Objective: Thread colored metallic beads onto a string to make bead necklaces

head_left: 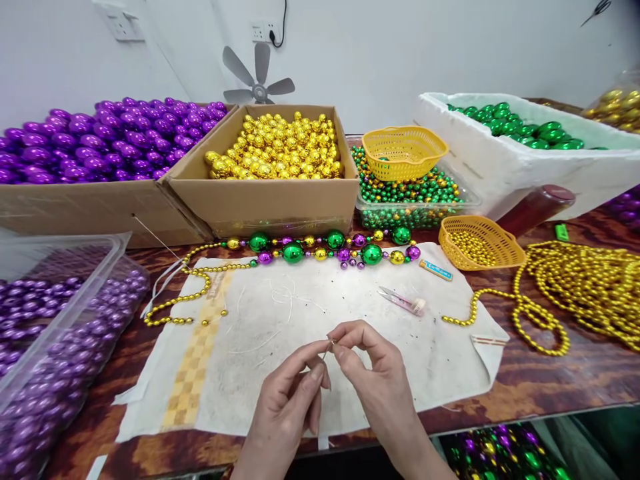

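Observation:
Over the white cloth (pixel 350 300), my left hand (pixel 293 393) pinches a thin needle (pixel 326 351) between thumb and fingers. Closed at the upper end of that needle, my right hand (pixel 377 373) meets the left fingertips; what its own fingertips pinch is too small to make out. Beyond the hands lie loose white threads (pixel 285 297) and a pair of thread snips (pixel 400 301). A strung garland of green, purple and gold beads (pixel 293 253) runs along the cloth's far edge, joined to a strand of small gold beads (pixel 200 273) at the left.
Boxes of purple beads (pixel 125 140) and gold beads (pixel 285 150) line the back. A foam box (pixel 465 160) holds green beads. Yellow baskets (pixel 483 223), a dark red bottle (pixel 537 210) and piled gold strands (pixel 590 287) are right; a plastic tub (pixel 65 333) stands left.

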Demonstrator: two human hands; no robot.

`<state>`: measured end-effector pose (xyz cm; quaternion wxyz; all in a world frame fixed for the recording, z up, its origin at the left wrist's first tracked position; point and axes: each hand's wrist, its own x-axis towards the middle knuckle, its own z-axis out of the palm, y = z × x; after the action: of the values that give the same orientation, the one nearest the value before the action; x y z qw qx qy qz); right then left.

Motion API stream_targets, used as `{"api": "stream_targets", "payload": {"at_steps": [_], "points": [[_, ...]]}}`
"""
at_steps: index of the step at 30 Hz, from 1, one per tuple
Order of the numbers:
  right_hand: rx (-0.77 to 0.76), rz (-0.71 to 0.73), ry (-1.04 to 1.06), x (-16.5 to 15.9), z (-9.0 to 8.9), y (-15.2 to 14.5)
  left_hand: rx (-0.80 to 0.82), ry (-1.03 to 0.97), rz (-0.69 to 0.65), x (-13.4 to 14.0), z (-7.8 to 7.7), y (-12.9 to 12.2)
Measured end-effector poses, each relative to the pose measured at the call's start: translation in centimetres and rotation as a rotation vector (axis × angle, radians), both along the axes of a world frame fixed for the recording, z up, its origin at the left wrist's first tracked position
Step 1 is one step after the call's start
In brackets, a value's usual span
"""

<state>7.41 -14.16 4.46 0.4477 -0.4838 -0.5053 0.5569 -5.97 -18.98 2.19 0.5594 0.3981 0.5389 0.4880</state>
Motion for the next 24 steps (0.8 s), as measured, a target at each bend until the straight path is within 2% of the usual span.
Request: {"api": "stream_targets", "payload": {"at_steps": [9, 17, 24], "points": [[-0.04, 0.013, 0.052, 0.1, -0.2, 0.0, 0.015, 0.034, -0.093, -0.7, -0.7, -0.5], [-0.1, 0.038, 0.076, 0.4, -0.5, 0.0, -0.013, 0.042, -0.117, -0.8, -0.2, -0.3], [-0.076, 0.018, 0.119, 0.4, -1.3, -0.1, 0.012, 0.122, -0.111, -0.9, -0.3, -0.3]]}}
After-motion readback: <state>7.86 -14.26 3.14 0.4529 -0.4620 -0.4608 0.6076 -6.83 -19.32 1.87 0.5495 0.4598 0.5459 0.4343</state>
